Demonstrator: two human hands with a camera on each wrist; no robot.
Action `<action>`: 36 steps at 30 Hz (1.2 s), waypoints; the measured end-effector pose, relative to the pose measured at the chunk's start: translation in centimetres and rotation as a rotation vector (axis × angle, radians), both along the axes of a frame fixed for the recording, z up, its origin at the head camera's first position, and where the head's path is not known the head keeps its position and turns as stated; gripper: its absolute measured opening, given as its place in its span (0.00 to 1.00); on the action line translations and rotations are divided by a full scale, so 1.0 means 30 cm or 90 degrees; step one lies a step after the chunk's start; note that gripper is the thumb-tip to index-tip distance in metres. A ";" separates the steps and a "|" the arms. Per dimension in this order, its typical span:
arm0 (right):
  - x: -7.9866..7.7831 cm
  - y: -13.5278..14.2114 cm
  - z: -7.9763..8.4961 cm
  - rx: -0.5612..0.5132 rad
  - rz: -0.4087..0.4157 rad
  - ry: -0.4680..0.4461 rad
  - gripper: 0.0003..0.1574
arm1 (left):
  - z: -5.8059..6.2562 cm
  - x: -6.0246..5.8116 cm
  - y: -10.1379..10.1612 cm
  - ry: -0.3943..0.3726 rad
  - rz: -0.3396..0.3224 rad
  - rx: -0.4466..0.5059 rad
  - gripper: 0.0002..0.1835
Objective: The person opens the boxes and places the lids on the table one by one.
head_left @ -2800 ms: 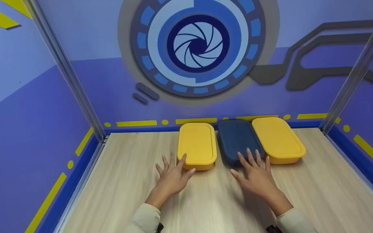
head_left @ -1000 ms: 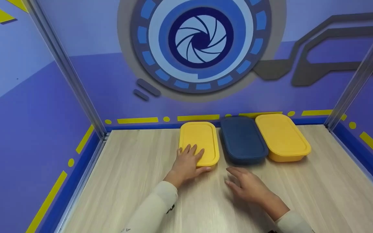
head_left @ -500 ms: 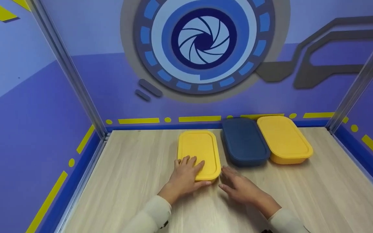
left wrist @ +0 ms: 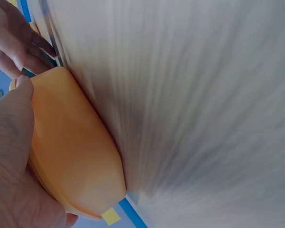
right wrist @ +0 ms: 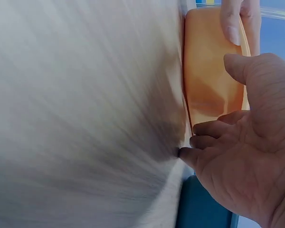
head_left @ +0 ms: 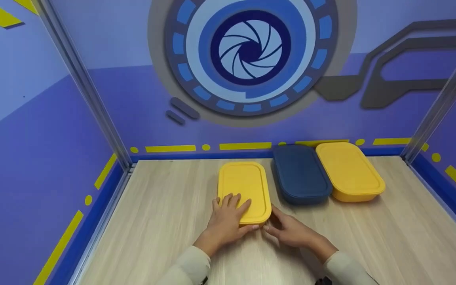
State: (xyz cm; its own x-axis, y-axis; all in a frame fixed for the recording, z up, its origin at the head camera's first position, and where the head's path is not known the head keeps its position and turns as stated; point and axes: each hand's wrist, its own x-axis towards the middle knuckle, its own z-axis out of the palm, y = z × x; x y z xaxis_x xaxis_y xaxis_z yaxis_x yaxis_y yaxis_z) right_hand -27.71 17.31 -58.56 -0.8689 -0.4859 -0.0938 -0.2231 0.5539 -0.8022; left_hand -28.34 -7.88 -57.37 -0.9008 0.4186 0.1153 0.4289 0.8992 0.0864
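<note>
A yellow lidded lunch box (head_left: 244,182) lies flat on the wooden table, pulled forward from the back wall. My left hand (head_left: 226,219) grips its near left part, fingers spread over the lid and thumb on the near side. At the near right corner, my right hand (head_left: 291,229) has its fingers bent along the box's side and the thumb by the front. In the right wrist view, those fingers (right wrist: 206,135) reach low on the orange-yellow wall. The left wrist view has the left thumb (left wrist: 23,90) on the box's edge.
A dark blue lunch box (head_left: 301,172) stands right of the gripped one, with a gap between. Beside it is a second yellow lunch box (head_left: 350,170), close against it. Purple-blue panels (head_left: 133,107) with metal corner posts enclose the table at the back and sides.
My left hand has moved onto the left yellow box and drawn it toward me, away from the wall. My right hand has left the blue box and come to the yellow box's near right corner.
</note>
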 end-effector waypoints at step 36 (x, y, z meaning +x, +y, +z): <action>-0.049 -0.028 -0.009 0.013 0.091 -0.047 0.64 | -0.007 0.028 0.024 0.013 -0.001 -0.055 0.45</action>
State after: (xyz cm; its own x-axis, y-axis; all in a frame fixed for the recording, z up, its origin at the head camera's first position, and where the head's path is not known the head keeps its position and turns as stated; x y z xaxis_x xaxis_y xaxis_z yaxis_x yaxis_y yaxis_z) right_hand -29.20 16.47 -58.83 -0.7813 -0.6019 -0.1652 -0.2423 0.5364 -0.8084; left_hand -27.48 -7.15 -57.59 -0.8977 0.4297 0.0974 0.4317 0.9020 -0.0003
